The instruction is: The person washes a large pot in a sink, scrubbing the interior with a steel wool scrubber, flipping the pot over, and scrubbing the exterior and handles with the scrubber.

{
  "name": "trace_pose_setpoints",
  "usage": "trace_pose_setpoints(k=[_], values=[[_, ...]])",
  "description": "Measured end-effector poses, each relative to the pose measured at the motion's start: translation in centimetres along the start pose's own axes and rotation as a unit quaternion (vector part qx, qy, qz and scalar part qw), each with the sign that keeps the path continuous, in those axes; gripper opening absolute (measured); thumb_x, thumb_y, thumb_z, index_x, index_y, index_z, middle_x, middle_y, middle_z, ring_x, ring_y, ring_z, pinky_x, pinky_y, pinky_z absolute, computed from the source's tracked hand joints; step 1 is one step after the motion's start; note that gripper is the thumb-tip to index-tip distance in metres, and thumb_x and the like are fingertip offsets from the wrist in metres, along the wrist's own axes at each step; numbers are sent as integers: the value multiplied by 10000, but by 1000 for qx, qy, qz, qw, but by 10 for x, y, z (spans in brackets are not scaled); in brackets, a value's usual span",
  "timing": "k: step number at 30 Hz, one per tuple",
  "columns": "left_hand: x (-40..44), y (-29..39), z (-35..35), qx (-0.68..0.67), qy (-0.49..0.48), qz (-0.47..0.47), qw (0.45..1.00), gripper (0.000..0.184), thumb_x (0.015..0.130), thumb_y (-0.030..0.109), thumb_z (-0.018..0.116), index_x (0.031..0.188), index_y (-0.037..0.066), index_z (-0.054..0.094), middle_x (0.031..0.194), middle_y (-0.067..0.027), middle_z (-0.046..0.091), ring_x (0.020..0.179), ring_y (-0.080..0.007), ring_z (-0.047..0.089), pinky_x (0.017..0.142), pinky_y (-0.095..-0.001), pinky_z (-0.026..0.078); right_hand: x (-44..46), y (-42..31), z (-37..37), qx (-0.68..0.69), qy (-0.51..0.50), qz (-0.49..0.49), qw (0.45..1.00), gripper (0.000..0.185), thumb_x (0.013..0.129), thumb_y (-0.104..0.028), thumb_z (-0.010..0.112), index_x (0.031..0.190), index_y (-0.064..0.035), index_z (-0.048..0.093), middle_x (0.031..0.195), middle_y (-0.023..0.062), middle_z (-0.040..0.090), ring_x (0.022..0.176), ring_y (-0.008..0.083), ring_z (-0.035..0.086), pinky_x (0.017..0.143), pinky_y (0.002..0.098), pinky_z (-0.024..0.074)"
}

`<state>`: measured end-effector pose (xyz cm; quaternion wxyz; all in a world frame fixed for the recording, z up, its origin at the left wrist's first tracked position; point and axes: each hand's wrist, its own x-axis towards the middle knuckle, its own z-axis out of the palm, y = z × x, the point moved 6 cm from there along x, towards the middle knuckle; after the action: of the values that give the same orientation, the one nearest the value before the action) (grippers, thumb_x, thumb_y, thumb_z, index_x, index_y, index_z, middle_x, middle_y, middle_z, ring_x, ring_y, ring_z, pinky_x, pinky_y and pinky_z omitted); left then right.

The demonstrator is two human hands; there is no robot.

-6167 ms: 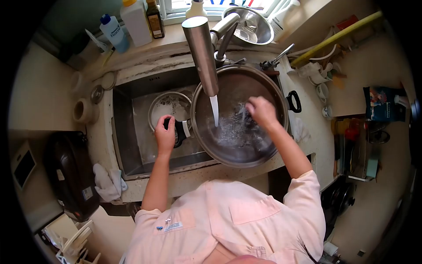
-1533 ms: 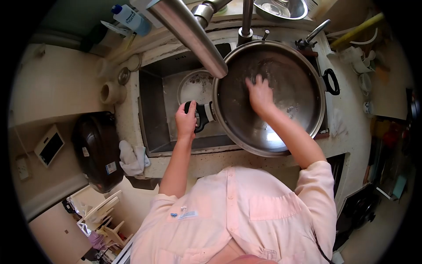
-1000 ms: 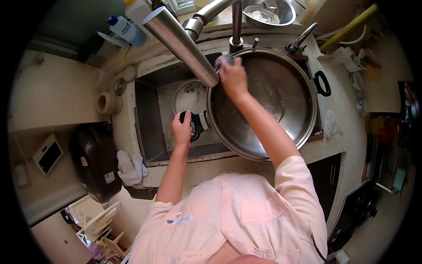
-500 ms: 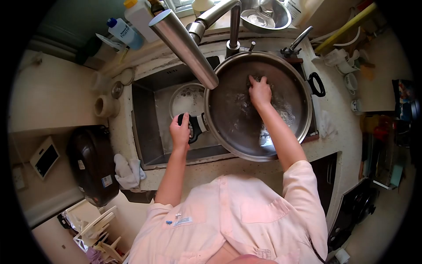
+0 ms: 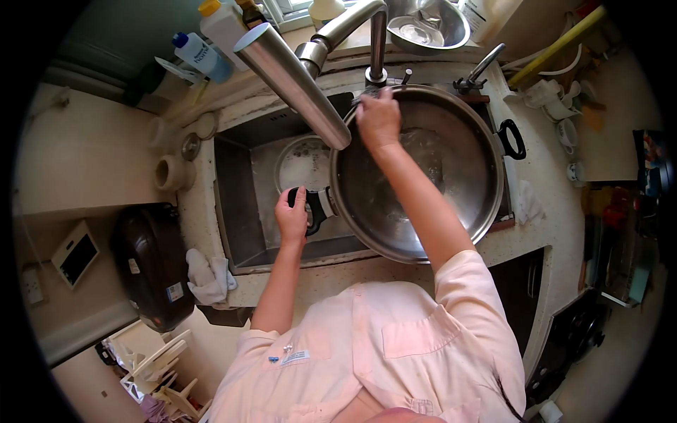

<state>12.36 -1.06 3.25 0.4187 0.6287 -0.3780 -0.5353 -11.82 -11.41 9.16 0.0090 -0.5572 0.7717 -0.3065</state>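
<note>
A wide steel pan (image 5: 451, 211) with black side handles rests over the right part of the sink, some water in its bottom. My left hand (image 5: 290, 215) is closed round its left black handle (image 5: 319, 210). At the pan's upper left rim, my right hand (image 5: 379, 121) presses a small greyish, shiny scrubber (image 5: 365, 97), blurred and partly hidden by the fingers. The steel faucet head (image 5: 300, 88) hangs just left of the right hand, with no stream visible from it. In the sink below lies a smaller round pan (image 5: 300, 166) with suds.
The sink basin (image 5: 236, 204) extends left of the pan. Bottles (image 5: 203, 58) and a steel bowl (image 5: 430, 32) stand on the back ledge. A lever tap (image 5: 479, 70) rises behind the pan's right side. A white cloth (image 5: 209, 277) lies at the counter's front left.
Water ran from the faucet in the oldest frame; none shows now. My left hand went from the smaller pan's side to the big pan's handle. My right hand moved from the pan's middle to its upper left rim.
</note>
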Motion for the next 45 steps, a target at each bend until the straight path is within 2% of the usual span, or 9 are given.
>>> trace_pose_setpoints(k=[3,8,12,15,18,28,37,41,45], values=[[0,-3,-2,-12,-3,-4,1000,232,837,275,598,853,47,557,584,38,472,408,-26,355,324,-205,284,-8,-11,4,47,12,-21,999,103,728,-158,610,770,-64,617,955,175,472,761,341,550,670,397,490],[-2,-2,-3,-26,3,-28,999,208,843,259,589,847,54,556,570,43,462,400,-28,349,323,-206,282,16,76,-13,43,105,91,989,165,753,-148,583,889,-74,640,929,191,505,740,347,579,684,404,485],[-3,-1,1,-44,-2,-44,998,195,862,264,560,830,77,518,539,57,404,377,-21,324,327,-195,257,-12,104,-27,-133,-54,109,984,192,756,-116,561,935,-68,609,1032,199,465,803,354,555,675,408,496],[-5,-1,2,-49,-2,-44,998,193,863,268,558,830,85,510,534,62,387,374,-21,316,326,-198,243,-81,98,-9,-232,-163,16,959,219,748,-82,534,961,-57,577,1063,173,439,869,362,517,650,384,515],[-5,-1,2,-37,-6,-45,998,197,864,274,555,832,85,509,525,61,380,373,-22,310,325,-200,236,-116,72,1,-125,-201,-156,959,326,744,-85,522,1069,-81,548,1095,148,444,947,343,482,681,386,513],[-6,-4,1,-31,-14,-20,999,191,868,267,549,814,87,513,532,62,382,383,-23,309,332,-202,245,-19,66,-34,-282,91,-426,855,233,728,-157,528,943,-120,610,1113,28,465,935,238,460,744,363,421],[-7,-1,2,-50,-1,-40,998,197,869,275,549,796,96,508,513,65,360,374,-23,301,332,-202,236,-31,151,-96,-441,43,-123,888,158,708,-119,549,826,-69,642,1061,51,460,822,246,462,651,336,452],[-7,-4,0,-41,-7,-30,999,202,869,279,548,812,89,515,516,63,370,371,-24,306,326,-203,240,-32,146,-88,-465,46,-121,876,159,703,-106,555,823,-41,637,1061,74,458,835,230,464,635,314,467],[-6,-6,0,-15,-7,-4,1000,212,869,286,547,828,79,520,527,58,394,374,-24,320,326,-203,263,8,101,-51,-347,43,-263,899,66,703,-106,550,750,-88,592,1071,66,479,872,238,492,668,294,492]])
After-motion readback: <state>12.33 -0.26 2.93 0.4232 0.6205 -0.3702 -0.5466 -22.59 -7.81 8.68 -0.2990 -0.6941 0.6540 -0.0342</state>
